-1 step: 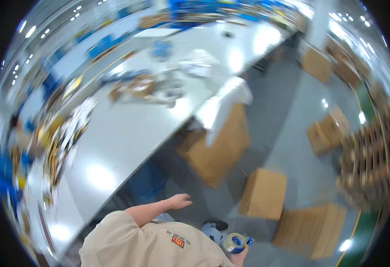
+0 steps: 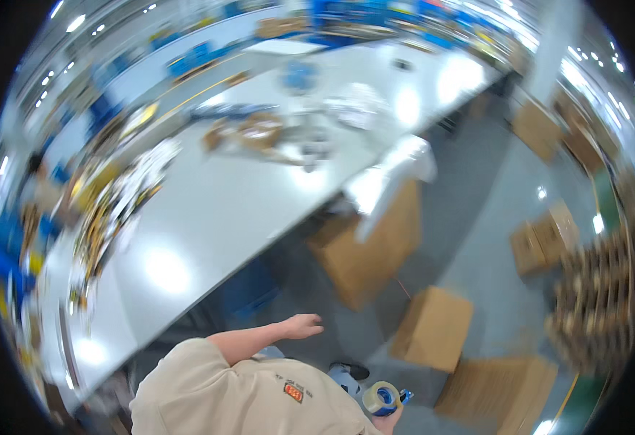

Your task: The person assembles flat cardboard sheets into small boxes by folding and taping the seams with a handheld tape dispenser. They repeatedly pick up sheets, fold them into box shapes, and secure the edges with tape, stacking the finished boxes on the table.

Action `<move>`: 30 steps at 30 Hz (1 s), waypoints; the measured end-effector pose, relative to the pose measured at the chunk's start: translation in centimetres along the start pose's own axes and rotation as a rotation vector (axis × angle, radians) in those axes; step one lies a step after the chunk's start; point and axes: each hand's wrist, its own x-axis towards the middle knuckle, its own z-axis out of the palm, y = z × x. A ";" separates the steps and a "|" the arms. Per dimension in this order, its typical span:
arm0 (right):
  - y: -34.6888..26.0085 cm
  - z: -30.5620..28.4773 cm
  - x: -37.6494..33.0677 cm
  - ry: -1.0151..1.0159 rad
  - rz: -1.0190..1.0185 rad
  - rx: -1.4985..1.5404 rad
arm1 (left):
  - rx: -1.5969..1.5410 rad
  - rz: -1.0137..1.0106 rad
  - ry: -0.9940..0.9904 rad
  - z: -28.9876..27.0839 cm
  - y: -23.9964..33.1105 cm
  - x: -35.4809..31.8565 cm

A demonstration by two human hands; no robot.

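My left hand [image 2: 303, 327] is held out over the floor beside the white table, fingers loosely stretched and nothing in them. At the lower edge, my right hand [image 2: 388, 422] is closed round a blue tape dispenser [image 2: 406, 396] carrying a wide roll of clear tape [image 2: 375, 395]. Much of that hand's grip is hidden behind the roll. To the right of the tape stand flattened cardboard sheets [image 2: 495, 391]. A closed cardboard box [image 2: 433, 330] rests on the floor ahead of it.
The long white table [image 2: 209, 239] runs diagonally on the left, with papers [image 2: 125, 210] and plastic wrap [image 2: 357, 105] on it. A large carton [image 2: 375, 250] with clear film stands beside it. Wooden pallets [image 2: 600, 297] are stacked at the right, near smaller boxes [image 2: 545, 235].
The view has turned slightly, so the table and boxes sit farther right and lower. My left hand has shifted slightly right; my right hand keeps the tape dispenser.
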 end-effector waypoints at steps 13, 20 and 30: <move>23.5 44.6 -9.4 -1.061 0.123 -1.173 | -0.711 -0.821 0.918 0.3 -27.1 -43.5; 38.7 53.8 -20.2 -1.623 0.145 -1.440 | -0.920 -1.244 1.234 17.9 -26.0 -51.1; 52.6 47.2 -34.2 -1.936 0.250 -1.804 | -1.647 -1.477 0.985 40.4 -23.6 -51.4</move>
